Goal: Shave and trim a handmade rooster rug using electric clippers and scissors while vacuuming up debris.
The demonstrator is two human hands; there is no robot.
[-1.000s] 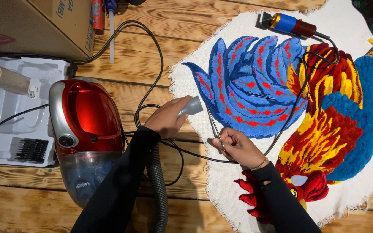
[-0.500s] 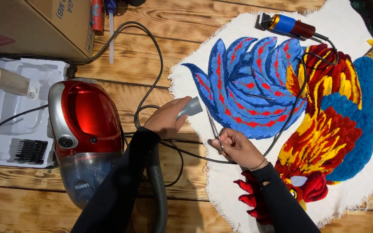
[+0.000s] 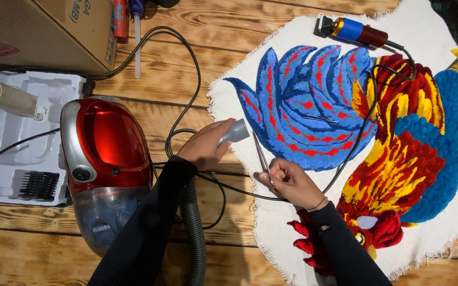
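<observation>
Colourful tufted rooster rug (image 3: pixel 377 132) on white backing lies right on wooden plank floor (image 3: pixel 197 69). Red canister vacuum (image 3: pixel 102 159) stands left. Left hand (image 3: pixel 205 145) closed round grey hose nozzle (image 3: pixel 235 132) at rug's left edge. Right hand (image 3: pixel 287 180) pinches thin metal scissors (image 3: pixel 263 156); blades narrowly open. Step looks like trimming plus fluff cleanup; next move calls for nozzle close behind blades.

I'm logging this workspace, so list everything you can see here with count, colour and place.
Vacuum nozzle: one, grey, in left hand at rug edge.
Tweezers: one, metal, in right hand.
Rug: one, rooster in blue, red, yellow on white backing, right.
Vacuum cleaner: one, red and silver, left of centre.
Hose: one, grey, bottom centre.
Cables: several, black, across floor and rug.
Trimmer: one, blue and red, rug top.
Cardboard box: one, brown, top left.
Tray: one, white, far left.
Roll: one, beige, on tray.
Floor: wooden planks.
Left hand: grips nozzle.
Right hand: pinches tweezers.
</observation>
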